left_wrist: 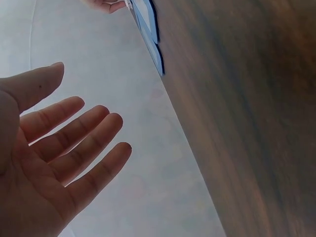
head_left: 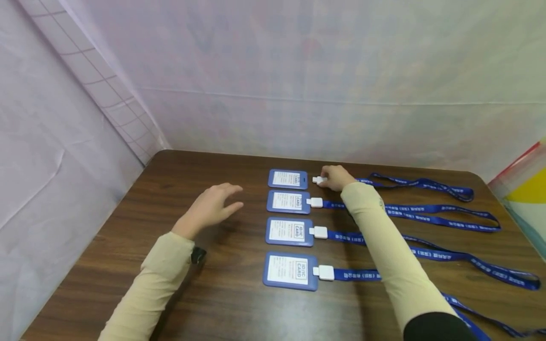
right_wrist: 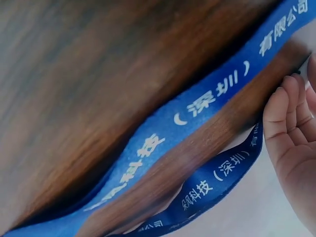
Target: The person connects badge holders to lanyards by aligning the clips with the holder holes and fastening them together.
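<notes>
My right hand [head_left: 337, 178] pinches the white plastic clip [head_left: 317, 180] of the farthest blue lanyard [head_left: 426, 183], just right of the farthest blue card holder [head_left: 270, 179]. A small gap shows between that clip and the holder's slot. In the right wrist view, the curled fingers of the right hand [right_wrist: 291, 128] appear beside printed lanyard straps [right_wrist: 197, 106]. Left of the card holders, my left hand [head_left: 211, 207] hovers over the table with nothing in it. The left wrist view shows its fingers [left_wrist: 94, 143] spread and relaxed.
Three more card holders lie in a column nearer me, including one at the front [head_left: 268, 279], each with a white clip [head_left: 326, 273] and blue lanyard at its right. Another strap [head_left: 469, 315] lies at front right. White cloth [head_left: 320, 94] hangs behind the brown table [head_left: 141, 222].
</notes>
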A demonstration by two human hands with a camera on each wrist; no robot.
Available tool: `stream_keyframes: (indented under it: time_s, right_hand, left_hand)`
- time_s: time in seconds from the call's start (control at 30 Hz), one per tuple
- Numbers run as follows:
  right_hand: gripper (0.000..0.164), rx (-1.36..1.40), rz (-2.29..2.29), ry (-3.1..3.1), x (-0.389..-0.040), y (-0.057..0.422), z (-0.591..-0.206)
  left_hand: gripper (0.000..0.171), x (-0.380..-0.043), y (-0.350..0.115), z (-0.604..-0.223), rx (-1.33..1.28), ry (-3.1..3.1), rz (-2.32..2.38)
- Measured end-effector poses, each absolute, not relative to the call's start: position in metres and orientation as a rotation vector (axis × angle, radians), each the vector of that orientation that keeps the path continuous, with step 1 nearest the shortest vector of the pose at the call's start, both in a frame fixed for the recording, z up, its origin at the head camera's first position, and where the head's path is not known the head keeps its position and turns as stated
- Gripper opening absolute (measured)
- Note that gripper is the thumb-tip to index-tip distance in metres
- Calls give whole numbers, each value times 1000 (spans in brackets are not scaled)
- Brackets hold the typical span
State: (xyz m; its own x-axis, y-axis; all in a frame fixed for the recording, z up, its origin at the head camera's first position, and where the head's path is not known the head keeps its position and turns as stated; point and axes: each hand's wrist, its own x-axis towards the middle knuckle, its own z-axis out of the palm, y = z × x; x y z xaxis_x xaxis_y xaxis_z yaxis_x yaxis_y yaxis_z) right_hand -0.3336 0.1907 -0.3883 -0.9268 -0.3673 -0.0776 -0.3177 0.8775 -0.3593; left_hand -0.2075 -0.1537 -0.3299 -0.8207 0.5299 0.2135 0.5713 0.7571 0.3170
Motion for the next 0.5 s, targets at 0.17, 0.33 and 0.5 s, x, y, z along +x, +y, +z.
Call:
stream_keyframes:
  time_s: [0.17,0.33,0.5]
  right_hand:
    - [24,-532,-489,2926,-333,190,-388]
    - [25,-549,-499,2932,-335,190,-391]
    - [25,-553,-506,2929,-338,190,-394]
  left_hand:
    - [40,-217,-148,-328,-873,-2882,-558]
    - [42,-226,-138,-331,-858,-2946,-552]
    - [41,-240,-130,-337,-855,-2990,-564]
